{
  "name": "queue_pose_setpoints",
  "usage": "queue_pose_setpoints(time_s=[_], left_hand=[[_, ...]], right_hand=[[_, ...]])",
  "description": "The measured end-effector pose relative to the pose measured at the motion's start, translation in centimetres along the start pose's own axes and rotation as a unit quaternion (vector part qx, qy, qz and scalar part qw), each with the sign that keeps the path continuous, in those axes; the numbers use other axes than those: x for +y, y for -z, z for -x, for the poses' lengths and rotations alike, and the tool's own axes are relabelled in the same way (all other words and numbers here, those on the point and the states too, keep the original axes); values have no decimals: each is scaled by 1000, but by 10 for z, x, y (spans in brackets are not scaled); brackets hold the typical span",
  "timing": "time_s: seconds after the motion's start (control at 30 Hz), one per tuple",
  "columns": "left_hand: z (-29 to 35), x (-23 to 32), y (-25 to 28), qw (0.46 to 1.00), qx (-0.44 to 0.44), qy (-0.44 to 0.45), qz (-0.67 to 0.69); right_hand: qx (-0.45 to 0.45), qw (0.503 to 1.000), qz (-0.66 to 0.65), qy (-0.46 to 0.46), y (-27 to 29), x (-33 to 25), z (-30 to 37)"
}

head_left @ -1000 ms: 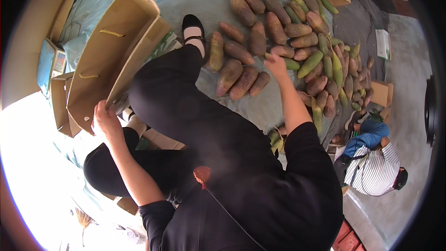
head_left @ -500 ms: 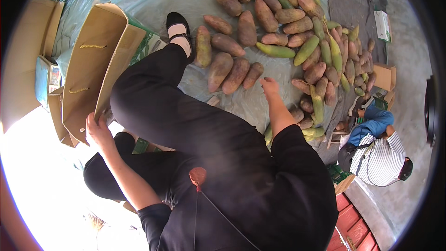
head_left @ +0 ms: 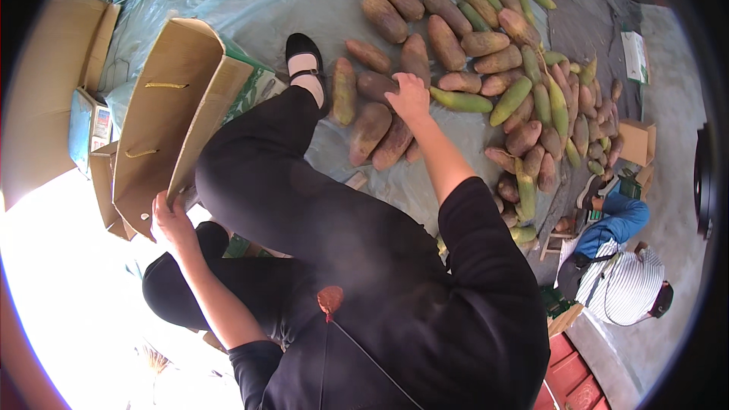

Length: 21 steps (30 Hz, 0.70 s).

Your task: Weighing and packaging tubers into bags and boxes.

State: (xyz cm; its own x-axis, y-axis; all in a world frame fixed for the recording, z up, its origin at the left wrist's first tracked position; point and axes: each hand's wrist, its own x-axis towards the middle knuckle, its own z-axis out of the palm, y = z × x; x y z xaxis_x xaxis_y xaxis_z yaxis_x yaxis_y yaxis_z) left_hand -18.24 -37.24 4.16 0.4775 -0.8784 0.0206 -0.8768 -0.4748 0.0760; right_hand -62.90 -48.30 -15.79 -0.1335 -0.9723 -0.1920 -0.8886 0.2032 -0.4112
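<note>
My left hand [head_left: 173,222] pinches the near edge of a tall cardboard carton [head_left: 156,118], open at the top, with yellow rope handles. My right hand [head_left: 412,97] reaches over the row of produce, fingers stretched out and touching the right end of an oblong reddish-brown vegetable [head_left: 372,86]. Whether the fingers grip it cannot be made out. Just below lie two more thick brown ones, a left vegetable [head_left: 370,134] and a right vegetable [head_left: 393,144]. An upright greenish-brown vegetable [head_left: 344,91] lies beside my shoe [head_left: 304,57].
A large heap of brown and green oblong vegetables [head_left: 558,106] spreads to the right over plastic sheeting [head_left: 258,11]. Flattened cardboard [head_left: 57,83] stands at the left. At the far right a person in a striped shirt [head_left: 619,288] sits low, near a small cardboard box [head_left: 636,142].
My right hand has moved up and left, from beside the row onto the brown vegetable. My left hand stays on the carton's edge. The whole view has shifted slightly.
</note>
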Motion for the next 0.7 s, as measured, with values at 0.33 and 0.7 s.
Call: queue_pose_setpoints(time_s=[0.33,0.7], left_hand=[[2,12,8,999,19,-20,24],[0,14,11,1000,-1,-2,9]], right_hand=[[-109,971,213,-22,-34,-50,-22],[-19,985,-145,-92,-7,-8,-33]])
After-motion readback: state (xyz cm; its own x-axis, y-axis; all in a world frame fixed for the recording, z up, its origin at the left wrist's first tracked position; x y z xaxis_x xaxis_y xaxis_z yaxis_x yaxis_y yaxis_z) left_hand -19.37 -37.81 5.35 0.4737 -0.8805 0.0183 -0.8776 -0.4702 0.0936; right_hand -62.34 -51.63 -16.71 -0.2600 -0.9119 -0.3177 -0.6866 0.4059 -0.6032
